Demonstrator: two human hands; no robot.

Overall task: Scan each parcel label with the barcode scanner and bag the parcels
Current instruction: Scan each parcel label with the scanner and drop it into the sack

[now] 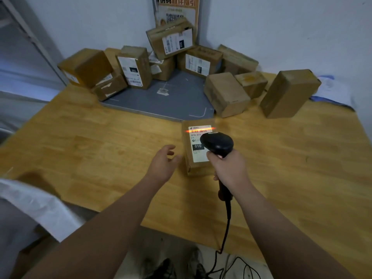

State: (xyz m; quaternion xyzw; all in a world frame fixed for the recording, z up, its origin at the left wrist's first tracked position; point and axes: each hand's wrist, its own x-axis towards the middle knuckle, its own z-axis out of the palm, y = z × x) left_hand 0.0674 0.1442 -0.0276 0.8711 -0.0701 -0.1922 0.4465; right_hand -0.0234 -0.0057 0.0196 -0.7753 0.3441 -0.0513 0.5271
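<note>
A small cardboard parcel (190, 158) lies on the wooden table (100, 141), its white label (196, 137) facing up and marked 010. My right hand (229, 168) grips the handle of a black barcode scanner (218, 142) held just over the parcel. A red scan line falls across the barcode at the label's top. My left hand (163, 164) hovers just left of the parcel with relaxed fingers, holding nothing. A white bag (36, 200) hangs at the table's left front edge.
Several more cardboard parcels (134, 67) are heaped on and around a grey mat (161, 101) at the back, with three more parcels (289, 93) to the right. The scanner's black cable (226, 228) drops over the table's front edge to the floor. White walls close the corner.
</note>
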